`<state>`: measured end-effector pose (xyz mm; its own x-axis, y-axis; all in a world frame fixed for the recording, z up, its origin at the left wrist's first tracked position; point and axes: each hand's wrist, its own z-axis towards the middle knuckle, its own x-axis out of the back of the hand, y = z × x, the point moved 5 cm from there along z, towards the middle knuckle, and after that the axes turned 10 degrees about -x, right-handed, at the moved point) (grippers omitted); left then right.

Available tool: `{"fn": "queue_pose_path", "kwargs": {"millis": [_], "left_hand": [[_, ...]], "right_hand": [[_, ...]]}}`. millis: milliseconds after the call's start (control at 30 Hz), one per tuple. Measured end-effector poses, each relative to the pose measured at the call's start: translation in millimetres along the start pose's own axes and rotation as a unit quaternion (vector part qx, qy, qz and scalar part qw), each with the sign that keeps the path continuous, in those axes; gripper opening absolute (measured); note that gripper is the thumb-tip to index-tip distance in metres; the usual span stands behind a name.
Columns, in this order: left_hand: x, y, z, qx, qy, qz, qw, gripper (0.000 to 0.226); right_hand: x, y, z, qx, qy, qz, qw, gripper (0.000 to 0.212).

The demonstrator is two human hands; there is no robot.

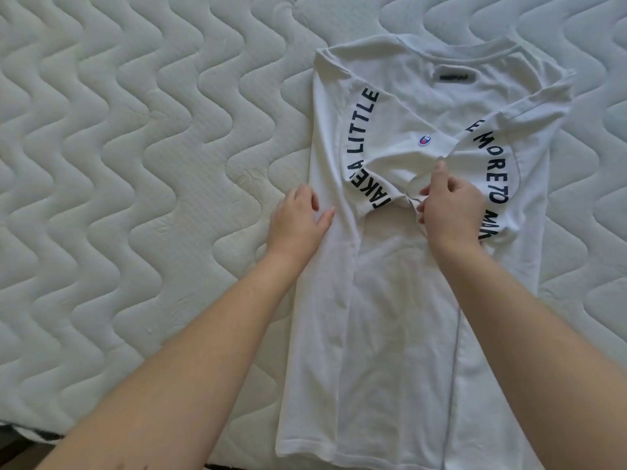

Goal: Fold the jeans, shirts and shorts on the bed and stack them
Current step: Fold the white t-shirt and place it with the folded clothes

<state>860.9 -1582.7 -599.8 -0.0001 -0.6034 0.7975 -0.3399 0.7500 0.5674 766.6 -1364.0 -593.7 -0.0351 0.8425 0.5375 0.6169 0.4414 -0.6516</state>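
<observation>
Head view: a person folds a white T-shirt [390, 300] laid back-up on the quilted mattress [135, 147], both sides already turned in toward the middle. Left hand [300, 220] lies flat on the folded left edge, fingers relaxed, apparently pinning it down; right hand [448, 208] pinches the sleeve cuffs where they meet, likely squaring them. Farther off, the collar [475, 52] points away.

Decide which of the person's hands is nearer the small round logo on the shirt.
Right. The right hand pinches the sleeve ends just below the logo; the left hand rests at the shirt's left edge, farther away.
</observation>
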Motion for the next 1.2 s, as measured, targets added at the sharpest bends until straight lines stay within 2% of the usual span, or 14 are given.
{"fn": "queue_pose_path", "kwargs": {"millis": [100,200,267,333,400,500,600,667,733,800,900,1000,1100,1200], "left_hand": [[-6.8,45.0,13.8,-0.157,0.001,0.066,0.985,0.04],[-27.8,74.8,26.3,-0.199,-0.058,0.153,0.966,0.064],[-37.4,83.8,32.6,-0.198,-0.077,0.194,0.958,0.051],[-34.7,90.5,36.1,-0.201,-0.058,0.198,0.958,0.033],[-25.6,92.8,35.9,-0.203,-0.021,0.152,0.967,0.028],[-11.1,90.5,26.0,-0.229,0.052,0.047,0.971,0.019],[-14.8,91.8,13.8,-0.257,0.06,-0.015,0.964,0.013],[-24.9,90.8,13.8,-0.255,0.035,-0.026,0.966,0.012],[-39.0,88.3,18.2,-0.243,-0.017,-0.01,0.97,0.016],[-48.4,87.1,22.7,-0.247,-0.054,0.025,0.967,0.023],[-32.2,82.7,36.7,-0.24,0.03,-0.026,0.97,0.017],[-3.4,60.9,76.4,-0.16,0.113,-0.066,0.978,0.021],[23.7,32.3,133.9,-0.082,0.104,-0.041,0.99,0.04],[44.1,17.2,184.5,-0.066,0.045,0.018,0.997,0.06]], "right_hand": [[10.5,-11.4,30.3,-0.021,0.006,-0.041,0.999,0.045],[1.5,-22.1,50.7,-0.066,-0.073,-0.03,0.995,0.051],[-3.3,-29.1,55.5,-0.091,-0.099,-0.013,0.991,0.041],[-5.1,-38.4,58.5,-0.094,-0.111,0.002,0.989,0.024],[-1.9,-53.6,63.1,-0.064,-0.106,0.026,0.992,0.01],[9.5,-81.1,67.7,0.036,-0.077,0.058,0.995,0.007],[14.1,-97.9,63.6,0.168,-0.032,-0.015,0.985,0.012],[7.0,-94.2,65.5,0.195,-0.044,-0.075,0.977,0.017],[-1.1,-82.4,73.1,0.163,-0.062,-0.154,0.973,0.02],[-3.9,-69.2,80.2,0.122,-0.084,-0.18,0.973,0.021],[-4.6,-56.1,82.1,0.079,-0.125,-0.118,0.982,0.023],[-2.1,-52.9,80.9,0.069,-0.093,-0.08,0.99,0.026],[-6.2,-55.3,79.9,0.075,-0.057,-0.064,0.994,0.024],[-13.9,-57.5,75.1,0.071,-0.06,-0.083,0.992,0.027]]}}
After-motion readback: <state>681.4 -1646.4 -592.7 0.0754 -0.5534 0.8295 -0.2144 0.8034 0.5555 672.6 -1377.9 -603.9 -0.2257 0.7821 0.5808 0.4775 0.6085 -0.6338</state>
